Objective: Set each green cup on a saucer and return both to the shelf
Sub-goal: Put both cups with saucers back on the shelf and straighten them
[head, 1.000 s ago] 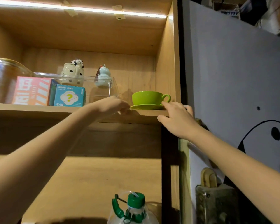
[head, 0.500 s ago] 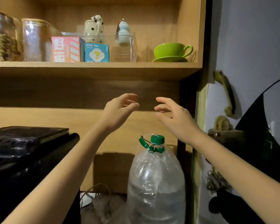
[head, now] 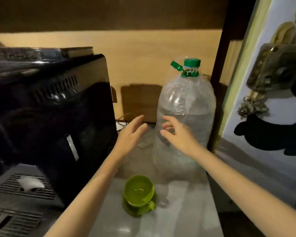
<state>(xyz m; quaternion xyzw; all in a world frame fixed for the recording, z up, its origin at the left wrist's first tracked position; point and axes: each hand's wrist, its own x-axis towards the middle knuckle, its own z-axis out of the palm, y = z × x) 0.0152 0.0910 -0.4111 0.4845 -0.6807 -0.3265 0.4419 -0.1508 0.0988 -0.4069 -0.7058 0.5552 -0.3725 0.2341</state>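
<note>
Green cup [head: 139,189] sits on its saucer [head: 135,209] at the counter's [head: 186,216] near edge, handle turned toward the near right. From the left: a black appliance [head: 48,120] fills that side. The left hand [head: 131,132] hovers empty, fingers loosely spread. The right hand [head: 177,135], also empty with fingers spread and curled, hangs before a large clear bottle [head: 186,113]. The cup lies below and nearer the person than both hands, roughly midway between them. No writing is legible.

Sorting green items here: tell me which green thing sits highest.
The bottle cap, atop the clear bottle. The cup on its saucer sits low on the counter, nearer the camera.
</note>
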